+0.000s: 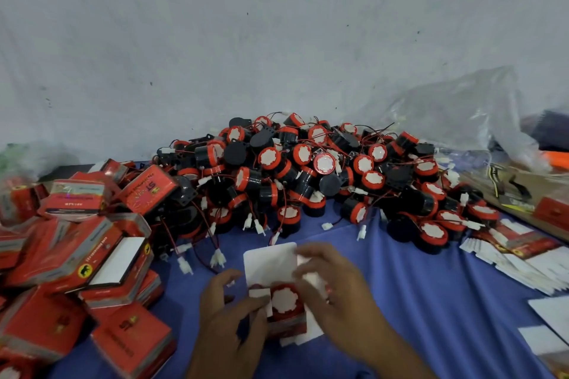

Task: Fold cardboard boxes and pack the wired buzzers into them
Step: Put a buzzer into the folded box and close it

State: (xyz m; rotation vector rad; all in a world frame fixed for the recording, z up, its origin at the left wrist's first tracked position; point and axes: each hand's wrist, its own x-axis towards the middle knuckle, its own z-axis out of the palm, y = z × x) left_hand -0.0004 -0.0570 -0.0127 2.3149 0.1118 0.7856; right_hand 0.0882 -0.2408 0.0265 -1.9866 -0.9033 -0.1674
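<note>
Fingers of my left hand [231,314] and right hand [332,286] pinch the open box [288,328] at the near desk [431,301], buzzer [284,298] inside. The thin card probably creases easily, so I'd grip the edges.

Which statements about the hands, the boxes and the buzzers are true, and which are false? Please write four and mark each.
1. The left hand and the right hand both hold one small red cardboard box with white flaps. True.
2. That box is empty. False: a round black buzzer with a red rim sits in it.
3. A big pile of loose wired buzzers lies beyond the hands on the blue cloth. True.
4. The folded red boxes are heaped on the person's right. False: they are heaped on the left; flat unfolded cartons lie on the right.
</note>
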